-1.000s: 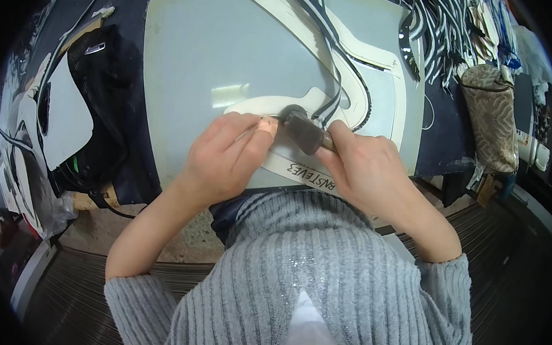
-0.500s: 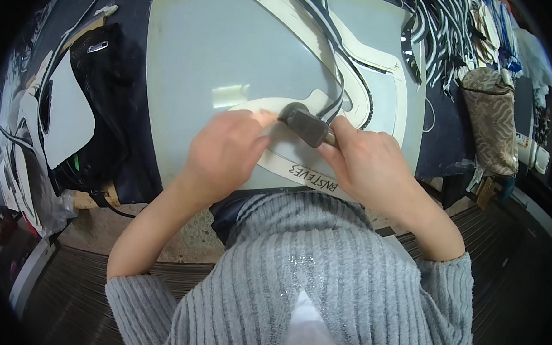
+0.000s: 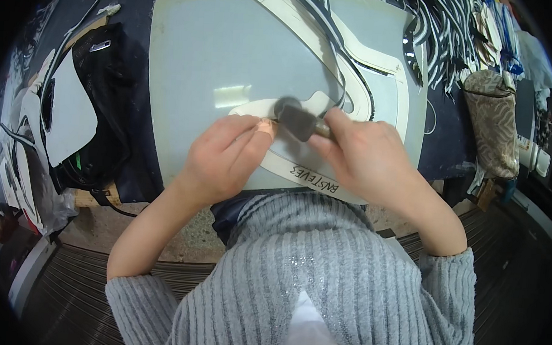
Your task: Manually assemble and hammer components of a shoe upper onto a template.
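My right hand (image 3: 364, 155) grips a small hammer with a dark grey head (image 3: 294, 118); the head rests on a curved cream strip (image 3: 273, 107) lying on a pale grey-blue board (image 3: 213, 57). My left hand (image 3: 227, 154) presses its fingertips on the same strip, just left of the hammer head. Another cream strip with dark lettering (image 3: 307, 177) curves along the board's near edge between my hands. Black-and-white cords (image 3: 333, 38) run across the board from the far side.
Black and white cut pieces (image 3: 80, 106) lie at the left on a dark table cover. A heap of black-and-white strips (image 3: 445, 31) sits at the far right. A patterned brown pouch (image 3: 494, 121) hangs at the right edge. Ribbed flooring lies below.
The hammer head has shifted slightly left and up along the cream strip; my left fingers have stayed pressed beside it.
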{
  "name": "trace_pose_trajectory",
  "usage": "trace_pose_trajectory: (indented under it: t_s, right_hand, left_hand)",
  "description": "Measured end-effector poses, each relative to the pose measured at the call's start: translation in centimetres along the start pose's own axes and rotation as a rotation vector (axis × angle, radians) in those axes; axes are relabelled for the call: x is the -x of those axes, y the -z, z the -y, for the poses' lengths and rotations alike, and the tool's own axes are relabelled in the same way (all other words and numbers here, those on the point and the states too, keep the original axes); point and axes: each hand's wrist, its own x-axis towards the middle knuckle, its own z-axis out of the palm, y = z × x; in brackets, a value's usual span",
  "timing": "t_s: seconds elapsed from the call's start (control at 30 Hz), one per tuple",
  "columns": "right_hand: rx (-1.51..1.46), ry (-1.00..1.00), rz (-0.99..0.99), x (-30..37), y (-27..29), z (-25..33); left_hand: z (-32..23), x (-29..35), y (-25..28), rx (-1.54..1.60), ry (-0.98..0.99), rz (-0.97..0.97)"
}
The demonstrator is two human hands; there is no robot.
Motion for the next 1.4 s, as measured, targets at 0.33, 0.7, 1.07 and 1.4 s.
trace_pose_trajectory:
  t_s: [0.33, 0.7, 1.07, 1.4]
  right_hand:
    - [-0.194, -0.149, 0.019, 0.2, -0.1, -0.3]
    - [-0.286, -0.179, -0.098, 1.0, -1.7, -1.2]
    - [-0.531, -0.099, -0.208, -0.7, -2.8, -2.3]
    - [-0.725, -0.146, -0.182, -1.8, -2.6, -2.6]
  left_hand:
    - [-0.5, -1.8, 0.4, 0.161, 0.342, -0.028]
    - [0.0, -3.0, -2.0, -0.040, 0.018, -0.040]
    - [-1.5, -3.9, -0.3, 0.087, 0.236, 0.033]
    - [-2.2, -5.8, 0.7, -0.368, -0.327, 0.400]
